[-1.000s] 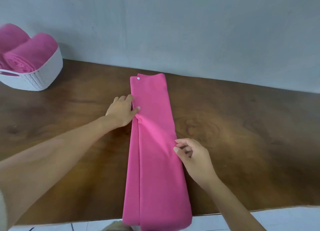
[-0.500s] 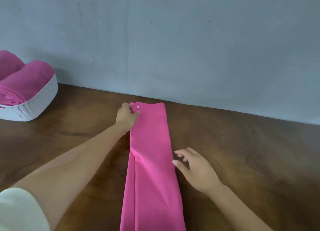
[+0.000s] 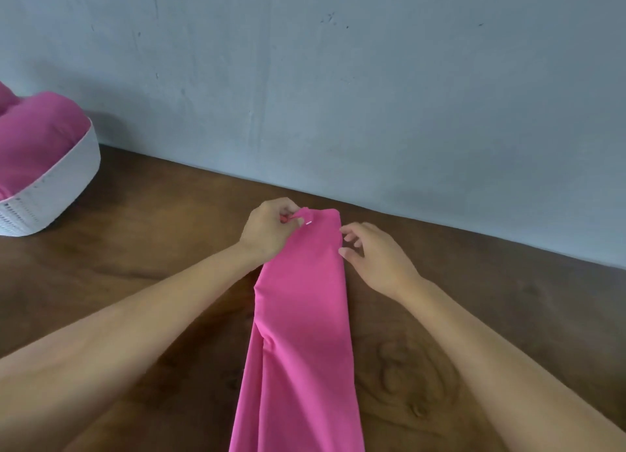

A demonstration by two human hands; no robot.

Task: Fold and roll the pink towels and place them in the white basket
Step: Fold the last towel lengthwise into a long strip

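Observation:
A pink towel (image 3: 301, 333) lies folded into a long narrow strip on the wooden table, running from the near edge toward the wall. My left hand (image 3: 267, 231) pinches the far left corner of the strip, beside a small white tag. My right hand (image 3: 376, 255) hovers at the far right edge of the strip with loosely curled fingers, its fingertips at the towel's side; it holds nothing. The white basket (image 3: 57, 187) stands at the far left and holds rolled pink towels (image 3: 37, 136).
The brown wooden table (image 3: 152, 248) runs back to a grey-blue wall (image 3: 338, 95) just behind the towel's far end. Bare wood lies between the basket and the towel and to the right of my right arm.
My left hand went from the strip's left edge up to the far corner and now pinches it. My right hand slid forward along the right edge to the far end.

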